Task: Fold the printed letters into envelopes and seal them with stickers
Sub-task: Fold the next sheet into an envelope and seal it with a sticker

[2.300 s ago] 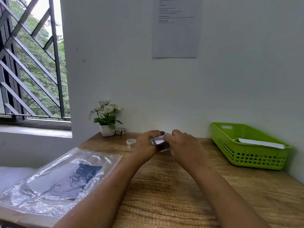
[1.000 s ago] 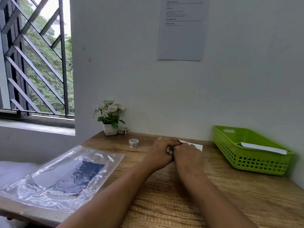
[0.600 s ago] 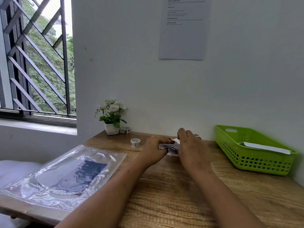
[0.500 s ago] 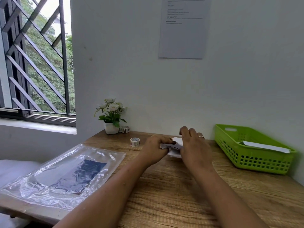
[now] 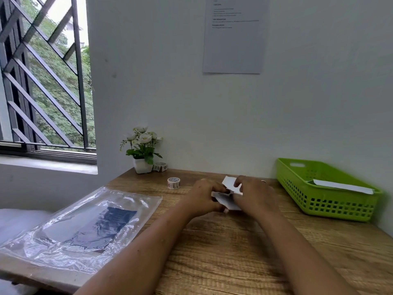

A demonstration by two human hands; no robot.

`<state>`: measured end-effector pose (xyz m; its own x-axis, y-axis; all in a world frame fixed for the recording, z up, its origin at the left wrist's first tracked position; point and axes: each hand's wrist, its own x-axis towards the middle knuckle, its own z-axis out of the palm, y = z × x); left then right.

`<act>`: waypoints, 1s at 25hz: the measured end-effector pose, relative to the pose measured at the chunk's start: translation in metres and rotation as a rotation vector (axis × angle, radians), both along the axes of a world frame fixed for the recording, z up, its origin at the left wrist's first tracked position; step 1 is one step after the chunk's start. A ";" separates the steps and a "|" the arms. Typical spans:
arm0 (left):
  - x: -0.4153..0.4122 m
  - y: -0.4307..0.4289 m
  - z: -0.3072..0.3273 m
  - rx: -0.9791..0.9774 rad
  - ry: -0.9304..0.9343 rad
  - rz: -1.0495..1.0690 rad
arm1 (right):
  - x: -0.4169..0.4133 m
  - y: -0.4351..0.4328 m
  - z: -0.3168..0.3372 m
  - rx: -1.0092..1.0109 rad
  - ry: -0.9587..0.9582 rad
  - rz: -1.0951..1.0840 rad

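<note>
Both of my hands meet over a small white envelope [image 5: 229, 202] lying on the wooden desk [image 5: 234, 248] near the back wall. My left hand [image 5: 205, 194] pinches its left end. My right hand [image 5: 253, 193] grips its right side, and the white flap [image 5: 230, 182] stands up between my fingers. A roll of sticker tape [image 5: 173, 183] stands to the left of my hands, apart from them. A second roll [image 5: 160, 166] sits beside the flower pot. Whether a letter is inside the envelope is hidden.
A green plastic basket [image 5: 331, 204] at the right holds a white envelope [image 5: 342, 185]. A crinkled clear plastic bag [image 5: 80, 228] with dark contents lies on the desk's left part. A white pot of flowers [image 5: 142, 152] stands at the back left corner. The wall is close behind.
The envelope's flap has come up between my fingers, where my hands earlier pressed it flat on the desk. My hands stayed at the same spot.
</note>
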<state>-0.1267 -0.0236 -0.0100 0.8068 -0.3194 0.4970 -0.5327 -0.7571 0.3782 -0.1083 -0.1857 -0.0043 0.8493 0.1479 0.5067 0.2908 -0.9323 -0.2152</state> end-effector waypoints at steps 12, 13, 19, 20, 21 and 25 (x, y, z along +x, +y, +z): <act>0.021 0.021 -0.013 0.320 0.144 0.206 | -0.001 0.000 -0.005 -0.083 0.290 0.168; 0.020 0.021 -0.013 0.316 0.166 0.192 | 0.001 -0.001 -0.005 -0.070 0.305 0.172; 0.014 0.020 -0.009 0.157 0.238 0.087 | 0.006 -0.006 -0.006 0.058 0.401 0.270; 0.013 0.020 -0.009 0.125 0.257 0.077 | 0.006 -0.006 -0.007 0.036 0.404 0.274; 0.013 0.020 -0.009 0.105 0.270 0.074 | 0.006 -0.006 -0.007 0.029 0.409 0.275; 0.013 0.018 -0.012 0.080 0.295 0.090 | 0.007 -0.007 -0.008 0.112 0.446 0.278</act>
